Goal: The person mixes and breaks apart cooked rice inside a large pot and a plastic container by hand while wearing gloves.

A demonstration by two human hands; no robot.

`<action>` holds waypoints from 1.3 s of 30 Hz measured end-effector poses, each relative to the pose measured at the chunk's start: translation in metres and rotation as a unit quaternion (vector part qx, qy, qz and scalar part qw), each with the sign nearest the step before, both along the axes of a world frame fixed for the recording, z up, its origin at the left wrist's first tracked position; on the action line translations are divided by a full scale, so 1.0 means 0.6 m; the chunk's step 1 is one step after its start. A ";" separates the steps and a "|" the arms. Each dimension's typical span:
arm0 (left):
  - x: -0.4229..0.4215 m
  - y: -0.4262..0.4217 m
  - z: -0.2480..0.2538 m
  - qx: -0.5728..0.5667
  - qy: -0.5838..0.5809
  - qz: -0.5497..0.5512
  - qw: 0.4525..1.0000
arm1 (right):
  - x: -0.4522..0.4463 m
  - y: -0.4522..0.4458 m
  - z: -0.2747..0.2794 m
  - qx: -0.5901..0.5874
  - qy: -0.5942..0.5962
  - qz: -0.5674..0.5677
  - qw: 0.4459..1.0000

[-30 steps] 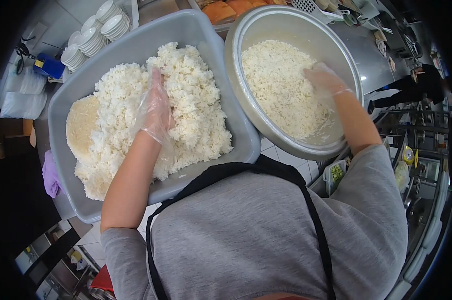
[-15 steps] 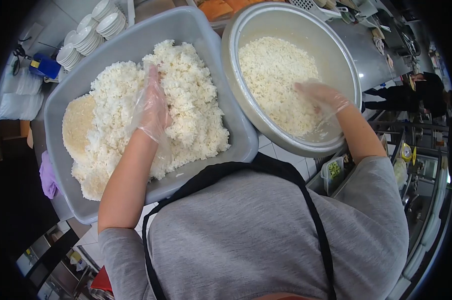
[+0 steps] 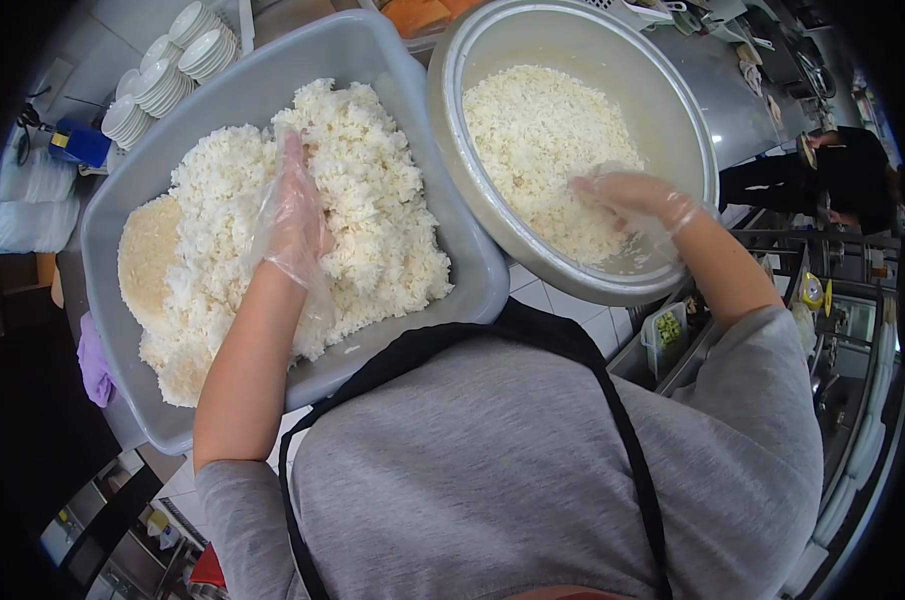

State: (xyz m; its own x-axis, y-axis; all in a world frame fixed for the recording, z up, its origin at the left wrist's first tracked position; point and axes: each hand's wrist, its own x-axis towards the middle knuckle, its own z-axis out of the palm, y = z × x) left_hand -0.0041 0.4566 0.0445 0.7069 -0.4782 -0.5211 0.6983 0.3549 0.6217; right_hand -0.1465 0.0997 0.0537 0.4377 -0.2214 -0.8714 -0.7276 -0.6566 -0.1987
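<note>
Left fingers: extended and seemingly pressed together [image 3: 290, 152], lying along the rice in the tub; the lower edge of the left hand [image 3: 300, 218] is partly sunk among grains.
Right fingers: bent loosely [image 3: 594, 188] over the rice in the pot; whether they pinch any grains cannot be told.
Gloves: thin, clear plastic, loose about the wrist of the left hand and of the right hand [image 3: 634, 194]; a slack cuff could catch grains or slip if dragged through the sticky mass.
Tub rice: a loose, clumped mound [image 3: 382, 220] around the left hand, with a flat, browner cake [image 3: 150, 255] at its left side; pressing hard could crush grains, and the cake could stay lumpy if left unbroken.
Pot rice: a broad layer [image 3: 542, 140] beneath the right hand.
Tub: grey plastic [image 3: 487, 275], its near rim close against the apron [image 3: 627, 430]; leaning forward could push it.
Pot: metal [image 3: 667, 105], just beside the tub, floor tiles [image 3: 602, 330] showing past its near rim; its support is hidden, so a downward push there could tip it.
Desk: steel [image 3: 712, 95], beyond the pot.
</note>
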 end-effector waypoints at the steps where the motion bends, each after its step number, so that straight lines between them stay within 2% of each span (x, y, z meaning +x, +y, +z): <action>1: -0.001 -0.002 0.004 -0.001 0.000 0.000 1.000 | 0.007 0.028 0.018 -0.001 0.000 0.000 1.000; 3: -0.004 -0.001 0.014 0.011 0.006 -0.007 1.000 | 0.008 0.080 0.058 0.122 -0.123 -0.060 0.983; 4: -0.005 0.000 0.013 0.013 0.007 -0.009 1.000 | 0.014 0.065 0.055 0.123 -0.122 -0.062 0.983; 6: -0.003 0.003 0.010 0.006 0.000 -0.016 1.000 | 0.038 -0.001 0.053 -0.050 -0.197 -0.068 0.977; 7: -0.004 0.004 0.009 0.005 -0.001 -0.016 1.000 | 0.034 -0.029 0.052 -0.051 -0.198 -0.068 0.977; 9: -0.004 0.001 0.008 0.010 -0.019 -0.011 1.000 | 0.020 -0.091 0.037 -0.064 -0.064 -0.048 0.995; 10: -0.004 -0.001 0.010 0.008 -0.019 -0.010 1.000 | 0.010 -0.126 -0.006 -0.066 -0.065 -0.047 0.995; 11: -0.003 -0.004 0.015 0.024 -0.006 0.004 1.000 | -0.002 -0.163 -0.071 -0.111 -0.264 0.207 0.936; 12: -0.006 -0.006 0.018 0.043 0.011 0.013 0.999 | -0.008 -0.153 -0.078 -0.116 -0.345 0.326 0.873; 13: -0.009 -0.007 0.022 0.044 0.014 0.009 0.999 | -0.013 -0.142 -0.083 -0.141 -0.429 0.431 0.781; 14: -0.009 -0.009 0.028 0.048 0.014 0.014 0.999 | 0.015 -0.073 -0.031 -0.168 -0.302 0.258 0.902; 15: -0.010 -0.010 0.030 0.053 0.016 0.017 0.998 | 0.030 -0.022 -0.002 -0.185 -0.157 0.068 0.968; 19: -0.008 -0.007 0.023 0.041 0.013 0.013 0.999 | 0.033 0.027 0.008 -0.123 -0.159 0.098 0.975; 21: -0.009 -0.006 0.025 0.037 0.014 0.014 0.999 | 0.037 0.053 0.060 0.097 -0.175 -0.098 0.975; 24: -0.013 -0.007 0.034 0.036 0.009 0.012 0.999 | 0.062 -0.171 -0.057 -0.121 -0.202 0.098 0.967; 25: -0.010 -0.006 0.032 0.035 0.006 0.016 0.999 | 0.038 -0.187 -0.064 -0.133 -0.237 0.231 0.934; 26: -0.009 -0.005 0.025 0.032 0.006 0.015 0.999 | 0.015 -0.202 -0.071 -0.155 -0.282 0.355 0.878; 27: -0.006 -0.005 0.020 0.029 0.006 0.015 0.999 | 0.000 -0.202 -0.071 -0.176 -0.337 0.580 0.720; 28: -0.001 -0.004 0.016 0.026 0.006 0.018 0.999 | 0.011 -0.177 -0.061 -0.177 -0.336 0.584 0.717; 29: -0.002 -0.001 0.011 0.014 -0.004 -0.004 1.000 | 0.022 -0.123 -0.048 -0.211 -0.243 0.401 0.857; 30: -0.003 0.000 0.010 0.003 -0.016 -0.027 0.999 | 0.028 -0.094 -0.042 -0.234 -0.136 0.193 0.943; 31: -0.002 -0.002 0.012 0.003 -0.018 -0.028 0.999 | 0.028 -0.098 -0.051 -0.234 -0.137 0.192 0.943; 33: -0.006 -0.006 0.021 0.040 0.020 0.015 0.999 | 0.024 -0.103 -0.075 -0.194 -0.135 0.341 0.910; 34: -0.004 -0.007 0.022 0.039 0.018 0.016 0.999 | 0.029 -0.074 -0.054 -0.196 -0.137 0.341 0.909; 36: -0.005 -0.007 0.020 0.042 0.021 0.025 0.999 | 0.022 -0.014 -0.022 -0.200 -0.131 0.226 0.944; 37: -0.006 -0.005 0.018 0.042 0.022 0.025 0.999 | 0.009 -0.019 -0.037 -0.200 -0.130 0.226 0.945; 39: -0.006 -0.002 0.020 0.010 -0.008 -0.008 1.000 | -0.007 -0.025 -0.056 -0.182 -0.251 0.181 0.933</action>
